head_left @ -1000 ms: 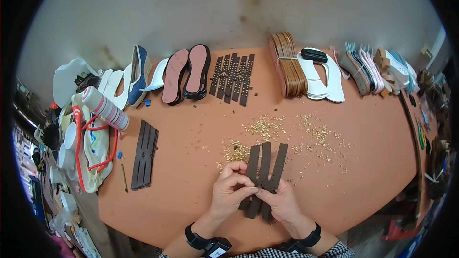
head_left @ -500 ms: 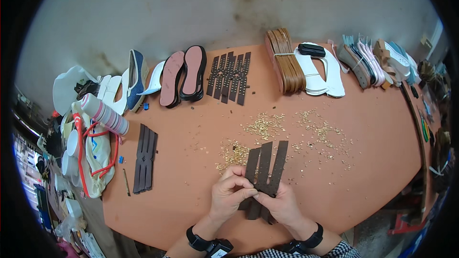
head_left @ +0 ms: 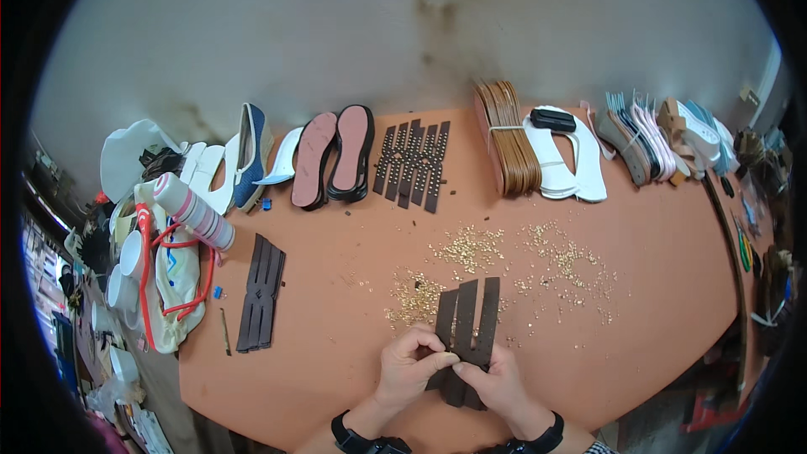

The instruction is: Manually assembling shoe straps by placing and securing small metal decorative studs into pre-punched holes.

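Observation:
A dark brown slotted strap piece (head_left: 467, 313) with several long strips stands raised in front of me, held from both sides near its middle. My left hand (head_left: 410, 367) pinches its left side between thumb and fingers. My right hand (head_left: 498, 385) grips the right side, its thumb lying on the face and the other fingers mostly hidden behind. The two thumbs nearly meet at the centre. Just beyond the piece lie loose small gold studs (head_left: 417, 298). Whether a stud sits between my fingertips is too small to make out.
Stacked plain strap pieces (head_left: 261, 294) lie left; studded ones (head_left: 410, 164) lie at the back. Black soles with pink tops (head_left: 351, 151), a blue shoe (head_left: 250, 155), bundled brown strips (head_left: 508, 147) and white cutouts (head_left: 555, 168) line the far edge. A striped cup stack (head_left: 193, 210) leans left.
The whole view has shifted, so the table and its things sit lower in the picture. Both hands keep their hold on the strap piece, with only slight movement.

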A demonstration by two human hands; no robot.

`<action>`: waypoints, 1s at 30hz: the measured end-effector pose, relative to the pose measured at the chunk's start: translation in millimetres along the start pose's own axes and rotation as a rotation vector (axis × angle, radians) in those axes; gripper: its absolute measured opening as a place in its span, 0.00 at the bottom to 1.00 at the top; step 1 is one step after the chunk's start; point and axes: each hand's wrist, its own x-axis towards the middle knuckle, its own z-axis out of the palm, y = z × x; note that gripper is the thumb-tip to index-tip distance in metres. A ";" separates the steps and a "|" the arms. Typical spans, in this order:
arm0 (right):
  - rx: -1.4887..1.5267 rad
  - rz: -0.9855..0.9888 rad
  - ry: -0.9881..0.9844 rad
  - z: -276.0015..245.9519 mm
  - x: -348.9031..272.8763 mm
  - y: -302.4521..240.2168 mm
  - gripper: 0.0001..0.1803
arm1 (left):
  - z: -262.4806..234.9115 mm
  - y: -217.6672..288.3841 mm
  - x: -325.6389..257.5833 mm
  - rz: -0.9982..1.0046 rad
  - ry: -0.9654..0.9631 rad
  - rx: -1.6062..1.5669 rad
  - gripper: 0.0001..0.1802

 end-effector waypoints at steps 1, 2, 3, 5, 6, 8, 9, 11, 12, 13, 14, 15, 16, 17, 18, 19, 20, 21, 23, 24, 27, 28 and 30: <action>0.015 -0.010 0.009 -1.2 -0.7 2.2 0.14 | 0.5 -0.3 0.6 0.009 0.004 -0.002 0.09; 0.031 -0.020 0.017 -1.5 -0.2 2.7 0.15 | 0.6 -0.9 1.5 0.002 -0.004 -0.028 0.12; 0.027 -0.019 0.012 -0.9 -0.2 2.0 0.15 | 0.4 -1.4 1.1 -0.008 -0.011 -0.055 0.14; 0.026 -0.025 0.028 0.3 -1.3 0.2 0.13 | 1.2 1.3 3.5 -0.004 -0.006 -0.080 0.17; 0.025 -0.023 0.023 1.9 -1.3 -0.5 0.13 | 0.7 2.8 4.6 -0.003 -0.006 -0.102 0.19; -0.002 -0.034 0.068 5.3 -1.9 -1.6 0.11 | -2.6 3.4 3.8 -0.025 -0.019 -0.104 0.21; -0.003 -0.032 0.063 5.1 -1.3 -0.2 0.11 | -3.8 3.8 3.9 -0.049 -0.036 -0.108 0.22; 0.025 -0.062 0.099 3.2 -0.7 3.7 0.10 | -1.7 5.9 4.7 -0.047 -0.055 -0.134 0.22; 0.025 -0.058 0.094 2.7 -0.5 2.6 0.10 | -1.3 7.1 5.7 -0.047 -0.077 -0.160 0.22; 0.029 -0.061 0.080 1.9 0.0 0.3 0.10 | -2.0 7.5 6.4 -0.048 -0.071 -0.160 0.22; 0.032 -0.064 0.068 1.0 0.9 -1.6 0.10 | -2.8 7.3 7.3 -0.060 -0.099 -0.170 0.21; 0.032 -0.054 0.068 -0.7 0.5 -1.9 0.10 | -2.8 6.3 6.0 -0.078 -0.125 -0.181 0.21; -0.009 -0.047 0.053 -2.7 0.9 -2.0 0.10 | -3.2 6.1 6.0 -0.085 -0.118 -0.185 0.21; -0.050 -0.040 0.039 -4.1 1.0 -2.2 0.10 | -4.4 6.6 7.0 -0.092 -0.128 -0.197 0.20; -0.051 -0.030 0.044 -4.2 0.6 -3.0 0.10 | -5.2 7.4 7.6 -0.098 -0.140 -0.211 0.20; -0.046 -0.020 0.036 -3.8 0.4 -3.7 0.09 | -6.5 8.1 7.2 -0.108 -0.137 -0.216 0.20; -0.041 -0.010 0.028 -3.4 -0.4 -3.7 0.09 | -8.2 8.9 6.4 -0.119 -0.141 -0.195 0.19; -0.044 -0.004 0.031 -2.9 -0.2 -4.0 0.09 | -9.4 9.9 7.3 -0.127 -0.147 -0.174 0.19; 0.001 -0.027 0.023 -1.6 -0.7 -4.0 0.09 | -9.2 9.7 7.5 -0.125 -0.141 -0.173 0.18; -0.001 -0.025 0.023 -1.1 -0.9 -3.8 0.09 | -9.4 9.2 7.4 -0.128 -0.147 -0.166 0.17; -0.019 -0.047 0.009 -1.6 -1.8 -3.8 0.08 | -10.7 8.7 7.1 -0.154 -0.143 -0.169 0.16; -0.015 -0.025 0.000 -3.2 -1.7 -2.2 0.09 | -10.9 8.4 7.1 -0.179 -0.135 -0.179 0.16; -0.014 -0.005 -0.011 -4.3 -0.6 -1.2 0.09 | -10.7 7.8 7.5 -0.183 -0.139 -0.192 0.16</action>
